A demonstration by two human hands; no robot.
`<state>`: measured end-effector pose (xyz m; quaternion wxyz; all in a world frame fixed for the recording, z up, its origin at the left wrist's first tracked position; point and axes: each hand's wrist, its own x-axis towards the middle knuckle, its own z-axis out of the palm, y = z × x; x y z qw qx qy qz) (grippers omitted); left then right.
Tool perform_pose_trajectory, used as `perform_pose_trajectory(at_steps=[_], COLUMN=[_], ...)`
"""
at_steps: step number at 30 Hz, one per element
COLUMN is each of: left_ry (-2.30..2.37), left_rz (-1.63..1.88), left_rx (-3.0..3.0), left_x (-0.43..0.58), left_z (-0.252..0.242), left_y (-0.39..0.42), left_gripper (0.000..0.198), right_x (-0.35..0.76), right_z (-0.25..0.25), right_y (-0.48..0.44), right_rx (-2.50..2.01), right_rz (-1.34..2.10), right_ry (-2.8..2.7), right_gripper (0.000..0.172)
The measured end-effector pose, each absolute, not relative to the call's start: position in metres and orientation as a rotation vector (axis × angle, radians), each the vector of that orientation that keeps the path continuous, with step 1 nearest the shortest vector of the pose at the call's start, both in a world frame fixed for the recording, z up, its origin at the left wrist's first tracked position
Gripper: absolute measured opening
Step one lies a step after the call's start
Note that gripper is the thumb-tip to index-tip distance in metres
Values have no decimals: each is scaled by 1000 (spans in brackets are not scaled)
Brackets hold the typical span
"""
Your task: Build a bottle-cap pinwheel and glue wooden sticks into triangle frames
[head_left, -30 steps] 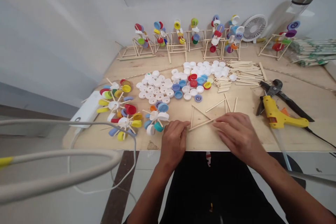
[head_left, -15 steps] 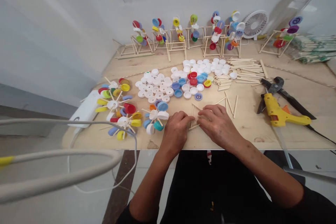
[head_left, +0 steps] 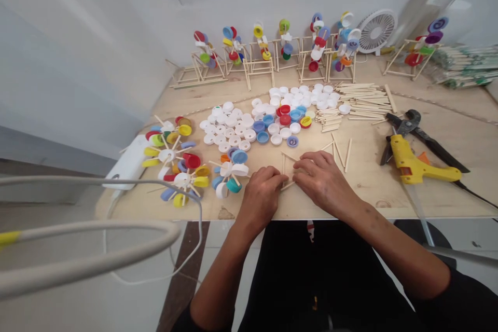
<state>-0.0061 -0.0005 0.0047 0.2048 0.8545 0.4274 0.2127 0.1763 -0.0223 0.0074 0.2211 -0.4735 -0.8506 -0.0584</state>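
Observation:
My left hand (head_left: pixel 262 195) and my right hand (head_left: pixel 321 179) rest close together near the front edge of a plywood table (head_left: pixel 369 187). Between and under them lies a triangle of thin wooden sticks (head_left: pixel 285 165). My left hand's fingers are curled and pinch the triangle's near corner. My right hand lies over its right side, fingers bent down onto the sticks. Just left of my left hand sits a bottle-cap pinwheel (head_left: pixel 230 174) on stick spokes.
Loose white and coloured bottle caps (head_left: pixel 268 119) cover the table's middle, with stick piles (head_left: pixel 361 101) to their right. A yellow glue gun (head_left: pixel 414 166) and black cutters (head_left: pixel 412 127) lie at the right. Finished cap-and-stick models (head_left: pixel 272 52) and a small fan (head_left: pixel 375 31) line the back. More pinwheels (head_left: pixel 171 155) lie left.
My right hand has slid left along the sticks until it meets my left hand at the triangle. The left hand has barely moved.

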Motion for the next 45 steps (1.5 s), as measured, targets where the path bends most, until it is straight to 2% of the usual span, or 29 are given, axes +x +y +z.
perform_pose_trajectory(at_steps=[14, 24, 32, 36, 41, 45], left_ry=[1175, 1184, 1230, 1196, 1173, 1144], left_rz=[676, 695, 614, 565, 526, 518], left_rx=[2317, 2249, 2325, 2405, 2479, 2436], left_x=[-8, -11, -7, -7, -7, -9], left_z=[6, 8, 10, 9, 9, 13], left_y=[2, -6, 0, 5, 6, 2], left_gripper=[25, 23, 21, 26, 29, 27], right_x=[179, 218, 220, 248, 313, 354], right_z=[14, 19, 25, 40, 37, 27], right_y=[-23, -57, -79, -90, -101, -109], right_rx=[-1321, -1523, -1550, -1620, -1795, -1895], right_rz=[-143, -175, -137, -264, -645, -698], right_ry=[-2333, -1893, -1853, -1837, -1829, -1981], right_gripper=[14, 16, 20, 19, 16, 26])
